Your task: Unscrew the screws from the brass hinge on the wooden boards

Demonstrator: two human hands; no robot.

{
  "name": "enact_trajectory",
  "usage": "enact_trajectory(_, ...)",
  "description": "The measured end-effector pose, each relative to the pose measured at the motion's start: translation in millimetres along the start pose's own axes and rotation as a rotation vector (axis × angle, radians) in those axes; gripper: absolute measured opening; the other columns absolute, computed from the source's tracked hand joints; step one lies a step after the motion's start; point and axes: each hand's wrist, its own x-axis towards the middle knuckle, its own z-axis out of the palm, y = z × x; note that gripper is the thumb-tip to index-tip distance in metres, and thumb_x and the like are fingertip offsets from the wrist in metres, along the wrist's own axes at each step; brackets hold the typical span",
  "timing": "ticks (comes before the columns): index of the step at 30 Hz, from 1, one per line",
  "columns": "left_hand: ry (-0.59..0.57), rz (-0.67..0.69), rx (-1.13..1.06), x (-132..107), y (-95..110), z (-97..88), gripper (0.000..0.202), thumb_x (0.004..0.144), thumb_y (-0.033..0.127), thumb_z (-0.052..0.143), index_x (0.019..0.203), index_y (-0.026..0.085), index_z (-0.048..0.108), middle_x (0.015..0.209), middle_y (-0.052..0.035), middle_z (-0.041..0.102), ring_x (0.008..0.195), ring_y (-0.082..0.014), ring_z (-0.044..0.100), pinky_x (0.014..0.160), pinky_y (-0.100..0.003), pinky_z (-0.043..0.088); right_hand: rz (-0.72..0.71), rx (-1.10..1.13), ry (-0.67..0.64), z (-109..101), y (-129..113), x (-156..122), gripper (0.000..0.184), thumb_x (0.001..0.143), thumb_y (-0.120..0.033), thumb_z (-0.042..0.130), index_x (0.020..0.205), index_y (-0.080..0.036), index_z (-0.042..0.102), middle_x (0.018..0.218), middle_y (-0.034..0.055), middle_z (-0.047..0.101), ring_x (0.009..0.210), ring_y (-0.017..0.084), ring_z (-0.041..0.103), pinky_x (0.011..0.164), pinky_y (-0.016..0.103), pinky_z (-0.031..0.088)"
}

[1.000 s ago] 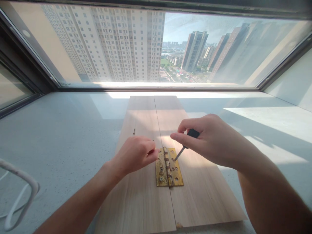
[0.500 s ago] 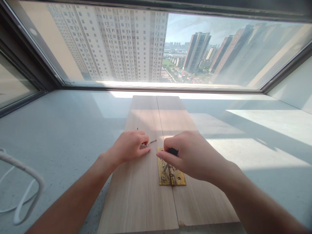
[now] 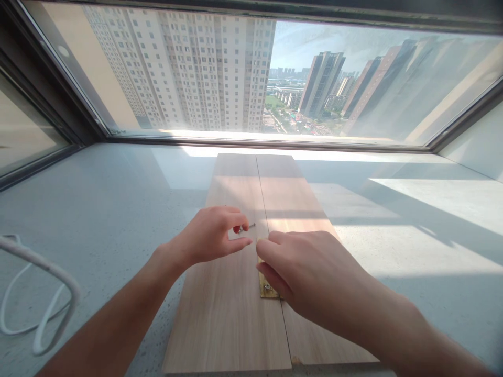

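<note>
A brass hinge [image 3: 264, 294] lies across the seam between two pale wooden boards, mostly covered by my right hand [image 3: 302, 262]. That hand is closed over it, fingers curled. The screwdriver with a black handle that showed in its grip half a second ago is now hidden beneath the fingers. A screw head [image 3: 268, 287] shows in the hinge's lower left hole. My left hand [image 3: 216, 233] hovers over the left board [image 3: 228, 314], thumb and forefinger apart with nothing between them. Just beyond its fingertips, a few small screws [image 3: 252, 225] lie on the wood, partly hidden.
The right board [image 3: 314, 335] lies alongside the left one on a pale speckled sill [image 3: 129, 199]. A looped white cable [image 3: 58, 277] is at the left. A large window [image 3: 251, 140] closes off the far side, with sunlight and shadows falling across the sill.
My right hand has turned over and lowered, covering the hinge and the screwdriver. The fingers of my left hand have spread apart. The view has shifted slightly.
</note>
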Motion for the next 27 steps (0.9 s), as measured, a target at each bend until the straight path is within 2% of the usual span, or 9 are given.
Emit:
enact_trajectory(3, -0.039, 0.055, -0.155, -4, 9, -3.5, 0.010, 0.077, 0.026, 0.064, 0.084, 0.019, 0.065, 0.080, 0.0008, 0.062, 0.072, -0.0127, 0.054, 0.066, -0.025, 0.041, -0.026, 0.015, -0.030, -1, -7, -7, 0.012, 0.083, -0.017, 0.056, 0.076, -0.023, 0.048, 0.066, -0.0044, 0.056, 0.049, 0.014, 0.042, 0.045, 0.029, 0.020)
enact_trajectory(5, -0.057, 0.122, -0.311, -6, 17, -4.4, 0.022, 0.075, 0.020, 0.067, 0.097, 0.020, 0.064, 0.090, 0.0002, 0.065, 0.083, -0.0140, 0.057, 0.077, -0.026, 0.045, -0.012, 0.037, -0.001, -2, -10, -8, 0.013, 0.084, -0.033, 0.061, 0.086, -0.023, 0.053, 0.079, -0.0009, 0.062, 0.062, 0.018, 0.054, 0.050, 0.031, 0.034)
enact_trajectory(7, -0.031, 0.161, -0.493, -9, 23, -4.5, 0.042, 0.074, 0.016, 0.069, 0.115, 0.022, 0.057, 0.107, -0.0021, 0.064, 0.098, -0.0160, 0.058, 0.087, -0.027, 0.046, -0.018, 0.043, 0.099, -1, -13, -9, 0.047, 0.080, -0.056, 0.060, 0.107, -0.019, 0.055, 0.106, 0.0082, 0.064, 0.090, 0.027, 0.058, 0.070, 0.040, 0.046)
enact_trajectory(10, 0.070, 0.167, -0.754, -16, 31, -3.3, 0.063, 0.076, 0.018, 0.070, 0.133, 0.023, 0.042, 0.127, -0.0075, 0.056, 0.112, -0.0195, 0.056, 0.094, -0.028, 0.047, -0.079, 0.011, 0.259, 7, -17, -13, 0.085, 0.077, -0.075, 0.045, 0.136, -0.014, 0.040, 0.138, 0.0179, 0.045, 0.125, 0.036, 0.039, 0.100, 0.055, 0.033)
enact_trajectory(13, 0.045, 0.182, -0.888, -30, 40, 2.0, 0.073, 0.082, 0.018, 0.064, 0.144, 0.025, 0.026, 0.130, -0.0112, 0.056, 0.118, -0.0228, 0.055, 0.097, -0.032, 0.049, -0.119, 0.000, 0.386, 21, -21, -20, 0.088, 0.076, -0.077, 0.040, 0.141, -0.017, 0.032, 0.144, 0.0188, 0.034, 0.135, 0.038, 0.023, 0.107, 0.059, 0.020)
enact_trajectory(15, 0.056, 0.192, -0.853, -41, 47, 9.7, 0.081, 0.084, 0.016, 0.062, 0.148, 0.026, 0.014, 0.125, -0.0112, 0.061, 0.117, -0.0222, 0.057, 0.098, -0.033, 0.049, -0.114, 0.014, 0.474, 34, -24, -23, 0.084, 0.078, -0.074, 0.043, 0.139, -0.018, 0.030, 0.143, 0.0190, 0.030, 0.136, 0.039, 0.017, 0.107, 0.058, 0.019)
enact_trajectory(18, 0.191, 0.217, -0.691, -53, 53, 23.8, 0.080, 0.086, 0.013, 0.058, 0.149, 0.022, 0.009, 0.118, -0.0107, 0.065, 0.109, -0.0183, 0.063, 0.096, -0.029, 0.050, -0.077, 0.049, 0.523, 49, -29, -26, 0.080, 0.079, -0.071, 0.044, 0.138, -0.021, 0.026, 0.144, 0.0178, 0.021, 0.135, 0.040, 0.014, 0.107, 0.059, 0.018)
enact_trajectory(23, 0.291, 0.320, -0.425, -51, 51, 26.5, 0.034, 0.087, 0.016, 0.057, 0.121, 0.020, 0.053, 0.104, -0.0056, 0.071, 0.094, -0.0136, 0.067, 0.082, -0.020, 0.054, -0.059, 0.173, 0.544, 52, -23, -32, 0.078, 0.083, -0.069, 0.038, 0.141, -0.020, 0.017, 0.144, 0.0187, 0.014, 0.134, 0.039, 0.019, 0.106, 0.058, 0.024)
enact_trajectory(27, 0.165, 0.541, -0.135, -39, 60, 6.5, 0.015, 0.088, 0.014, 0.054, 0.095, 0.022, 0.065, 0.094, -0.0029, 0.070, 0.085, -0.0142, 0.066, 0.078, -0.025, 0.054, 0.036, 0.295, 0.600, 46, 6, -52, 0.062, 0.091, -0.053, 0.038, 0.141, -0.018, 0.024, 0.141, 0.0169, 0.026, 0.130, 0.033, 0.030, 0.102, 0.050, 0.034)
